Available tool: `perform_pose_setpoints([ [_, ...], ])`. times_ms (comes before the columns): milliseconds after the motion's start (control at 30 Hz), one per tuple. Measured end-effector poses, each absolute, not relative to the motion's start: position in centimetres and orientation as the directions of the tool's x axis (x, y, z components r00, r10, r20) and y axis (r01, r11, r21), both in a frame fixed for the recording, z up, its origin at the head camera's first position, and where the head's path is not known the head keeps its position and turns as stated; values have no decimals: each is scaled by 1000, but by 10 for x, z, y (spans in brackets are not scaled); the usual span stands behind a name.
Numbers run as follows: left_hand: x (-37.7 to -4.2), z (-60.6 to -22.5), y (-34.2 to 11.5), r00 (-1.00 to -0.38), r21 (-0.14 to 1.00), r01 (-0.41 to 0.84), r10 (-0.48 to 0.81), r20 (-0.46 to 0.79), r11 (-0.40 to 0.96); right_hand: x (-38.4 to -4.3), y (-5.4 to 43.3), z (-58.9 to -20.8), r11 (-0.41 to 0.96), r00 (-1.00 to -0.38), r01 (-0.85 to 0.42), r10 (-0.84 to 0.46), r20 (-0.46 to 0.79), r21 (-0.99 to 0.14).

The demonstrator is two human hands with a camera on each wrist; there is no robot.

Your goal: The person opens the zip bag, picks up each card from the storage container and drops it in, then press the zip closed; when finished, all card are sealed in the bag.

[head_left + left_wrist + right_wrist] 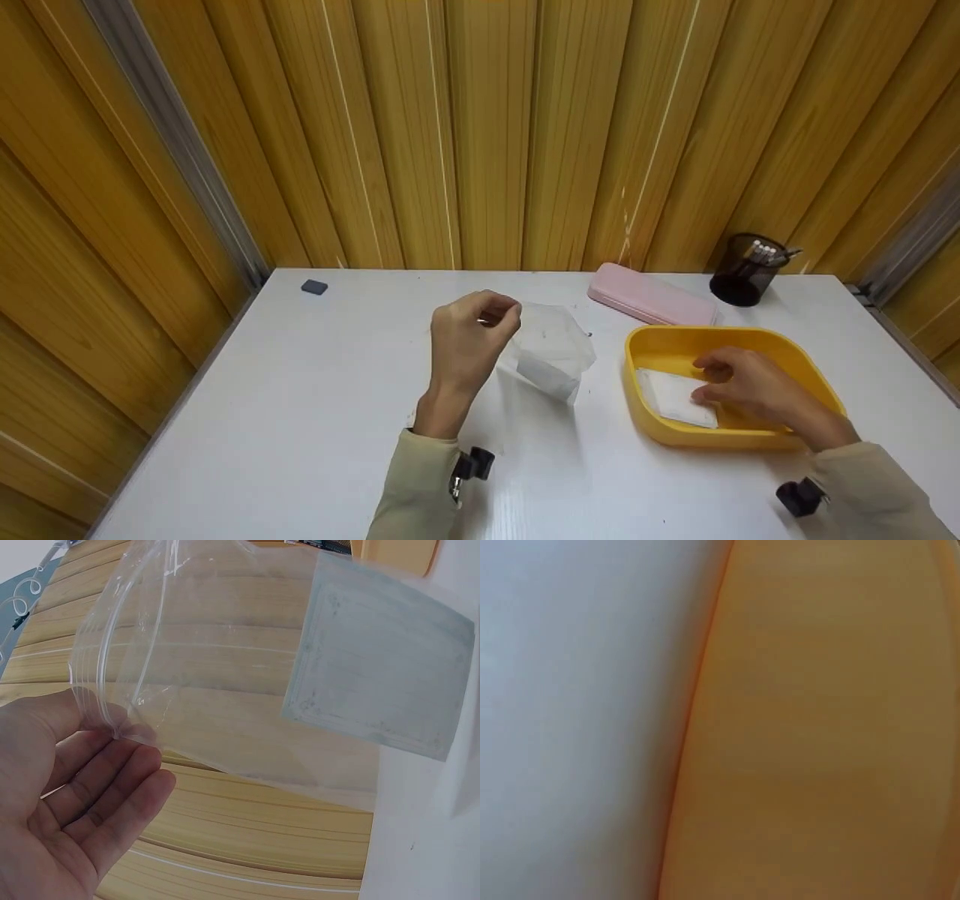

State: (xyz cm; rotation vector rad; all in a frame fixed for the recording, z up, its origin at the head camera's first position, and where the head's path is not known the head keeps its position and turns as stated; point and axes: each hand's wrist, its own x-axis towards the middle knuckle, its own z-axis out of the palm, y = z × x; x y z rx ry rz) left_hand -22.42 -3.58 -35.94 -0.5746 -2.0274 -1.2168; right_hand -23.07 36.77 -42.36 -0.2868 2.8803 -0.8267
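In the head view, my left hand (pixel 474 330) is raised over the table and pinches the rim of a clear zip bag (pixel 551 330). The left wrist view shows the bag's ridged zip edge between thumb and fingers of the left hand (pixel 97 787), and a flat pale-grey square packet (pixel 382 660) low in the bag. On the right, my right hand (pixel 750 386) reaches into a yellow bin (pixel 652 435), thumb and fingertips apart. Its thumb lies over the edge of a flat white packet (pixel 675 397) inside. The right wrist view shows only the bin (pixel 817 720) and table.
Behind the bin lies a pink pencil case (pixel 652 295). A black mesh pen cup (pixel 739 274) with several pens stands at the back right. A small dark-blue block (pixel 314 286) sits at the back left of the white table (pixel 285 420). Slatted wooden panels close off the back.
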Motion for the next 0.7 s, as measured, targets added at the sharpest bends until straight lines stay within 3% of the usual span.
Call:
perform_pose_setpoints([
  [333, -224, -358, -36, -664, 583, 668, 17, 747, 462, -232, 371, -426, 845, -969, -146, -228, -99, -515],
  [700, -224, -359, -35, -667, 587, 667, 15, 745, 459, -231, 371, -426, 828, -977, -35, -148, -157, -560],
])
